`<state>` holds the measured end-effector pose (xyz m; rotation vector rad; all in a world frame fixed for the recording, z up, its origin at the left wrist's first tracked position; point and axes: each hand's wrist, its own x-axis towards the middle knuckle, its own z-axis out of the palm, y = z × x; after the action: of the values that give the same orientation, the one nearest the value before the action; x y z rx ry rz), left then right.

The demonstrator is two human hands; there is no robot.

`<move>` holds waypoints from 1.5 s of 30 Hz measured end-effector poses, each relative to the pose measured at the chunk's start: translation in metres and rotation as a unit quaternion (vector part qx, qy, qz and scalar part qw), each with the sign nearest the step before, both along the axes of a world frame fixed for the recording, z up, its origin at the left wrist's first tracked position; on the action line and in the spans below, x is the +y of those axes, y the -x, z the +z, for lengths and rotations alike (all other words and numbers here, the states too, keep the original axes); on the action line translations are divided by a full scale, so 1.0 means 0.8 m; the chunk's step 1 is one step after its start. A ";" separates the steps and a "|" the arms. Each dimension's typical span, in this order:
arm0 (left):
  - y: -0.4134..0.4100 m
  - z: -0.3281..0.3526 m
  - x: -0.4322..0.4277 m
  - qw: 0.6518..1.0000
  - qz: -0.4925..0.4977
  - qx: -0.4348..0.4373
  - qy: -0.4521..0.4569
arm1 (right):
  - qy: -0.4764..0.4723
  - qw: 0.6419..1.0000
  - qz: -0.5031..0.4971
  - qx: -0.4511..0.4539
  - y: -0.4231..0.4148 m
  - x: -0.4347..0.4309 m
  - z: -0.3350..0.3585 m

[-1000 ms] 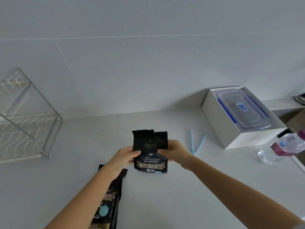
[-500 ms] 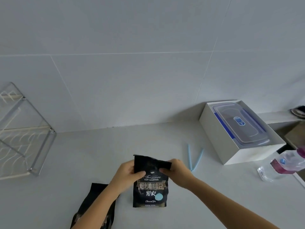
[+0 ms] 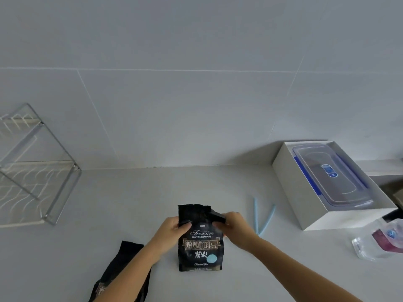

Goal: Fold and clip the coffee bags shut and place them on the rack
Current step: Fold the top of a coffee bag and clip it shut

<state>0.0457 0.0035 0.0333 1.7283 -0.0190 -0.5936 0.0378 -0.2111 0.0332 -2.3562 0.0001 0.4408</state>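
A black coffee bag (image 3: pixel 200 251) with gold lettering stands upright on the counter in front of me. My left hand (image 3: pixel 172 232) grips its upper left edge. My right hand (image 3: pixel 234 225) pinches the upper right corner, which is bent forward and down. The bag's top edge is open and ragged. A second black coffee bag (image 3: pixel 122 271) lies flat at the lower left, partly under my left forearm. Two light blue clip sticks (image 3: pixel 265 219) lie on the counter just right of my right hand. The wire rack (image 3: pixel 54 188) stands at the far left.
A white box (image 3: pixel 292 186) holding a clear lidded container (image 3: pixel 331 177) with blue clasps sits at the right against the wall. A plastic water bottle (image 3: pixel 383 240) lies on its side at the right edge. The tiled wall rises behind the counter.
The bag has come down from being held up and now stands on the counter. My right hand has bent its upper right corner over. The camera tilted upward.
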 end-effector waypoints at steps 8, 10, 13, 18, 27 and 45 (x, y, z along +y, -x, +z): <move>0.010 -0.013 0.007 0.998 -0.035 0.032 -0.028 | -0.043 0.999 -0.033 0.002 0.003 -0.001 -0.005; 0.012 -0.018 0.004 0.996 -0.057 0.001 -0.066 | -0.081 0.995 -0.064 -0.010 0.002 -0.002 -0.004; 0.017 -0.029 0.002 0.993 -0.050 -0.032 -0.098 | -0.082 0.996 0.028 0.033 0.014 0.004 -0.008; 0.020 -0.037 -0.001 0.992 -0.027 -0.042 -0.112 | -0.052 0.998 0.004 0.023 0.020 0.001 -0.013; 0.029 -0.038 -0.009 0.997 0.054 -0.036 -0.040 | -0.167 0.984 -0.050 0.031 0.023 0.009 -0.002; 0.006 -0.003 0.003 0.997 0.047 0.050 0.018 | -0.248 0.963 -0.083 0.073 0.013 -0.025 0.010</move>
<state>0.0413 0.0060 0.0307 1.6533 0.1209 -0.6070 0.0276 -0.2311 0.0408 -1.8122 0.1405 0.4679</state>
